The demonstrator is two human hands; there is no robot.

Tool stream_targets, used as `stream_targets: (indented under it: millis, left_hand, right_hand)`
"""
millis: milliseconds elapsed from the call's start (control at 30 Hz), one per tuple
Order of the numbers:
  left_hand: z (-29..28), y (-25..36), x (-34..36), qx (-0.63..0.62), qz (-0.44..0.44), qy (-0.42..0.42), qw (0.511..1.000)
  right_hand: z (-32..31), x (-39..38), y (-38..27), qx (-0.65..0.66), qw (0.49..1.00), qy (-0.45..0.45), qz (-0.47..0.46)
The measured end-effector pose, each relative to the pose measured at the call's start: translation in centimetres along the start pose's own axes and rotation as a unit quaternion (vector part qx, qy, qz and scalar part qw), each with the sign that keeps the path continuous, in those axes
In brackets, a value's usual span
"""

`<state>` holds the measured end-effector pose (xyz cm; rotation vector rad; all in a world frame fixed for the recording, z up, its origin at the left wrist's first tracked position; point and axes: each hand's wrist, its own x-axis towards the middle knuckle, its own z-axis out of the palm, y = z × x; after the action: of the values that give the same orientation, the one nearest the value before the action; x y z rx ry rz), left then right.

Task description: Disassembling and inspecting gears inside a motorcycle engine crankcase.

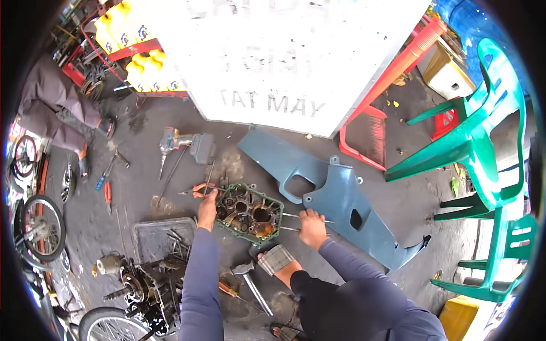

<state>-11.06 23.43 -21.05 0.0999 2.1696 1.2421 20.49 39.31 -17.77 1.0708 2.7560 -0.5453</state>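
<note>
An engine crankcase half (245,213), its oily open side up and a green gasket round its rim, is between my two hands. My left hand (207,211) is closed on its left edge. Long thin metal studs (290,215) stick out from its right side. My right hand (312,229) is closed round these studs, whose ends show past my fingers. Just beyond my left hand lie red-handled pliers (200,188). A hammer (251,285) and an orange-handled screwdriver (229,289) rest on the ground between my forearms.
Blue-grey plastic fairings (335,196) lie beyond my right hand. A cordless impact driver (179,142) is at the far left. A greasy engine block (142,290) and a grey tray (136,236) sit left of my left arm. Green chairs (478,142) stand right, a white signboard (256,62) ahead.
</note>
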Motion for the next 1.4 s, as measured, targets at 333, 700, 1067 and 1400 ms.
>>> stream_targets:
  millis: [333,700,1067,1400]
  left_hand:
    - [1.2,1.6,-1.9,0.143,0.254,0.166,0.942]
    - [18.6,8.1,-1.8,-0.248,-0.116,-0.144,0.951]
    - [21.3,7.3,-5.2,-0.254,-0.033,-0.102,0.961]
    - [19.9,6.2,-10.0,-0.145,0.222,-0.021,0.964]
  right_hand:
    - [-5.7,-1.4,14.7,-0.036,0.919,0.287,0.267]
    - [-10.1,-8.8,25.0,0.095,0.91,0.254,0.314]
    - [-21.3,1.6,24.0,-0.007,0.877,0.386,0.284]
    - [-24.0,15.6,28.0,0.033,0.883,0.352,0.308]
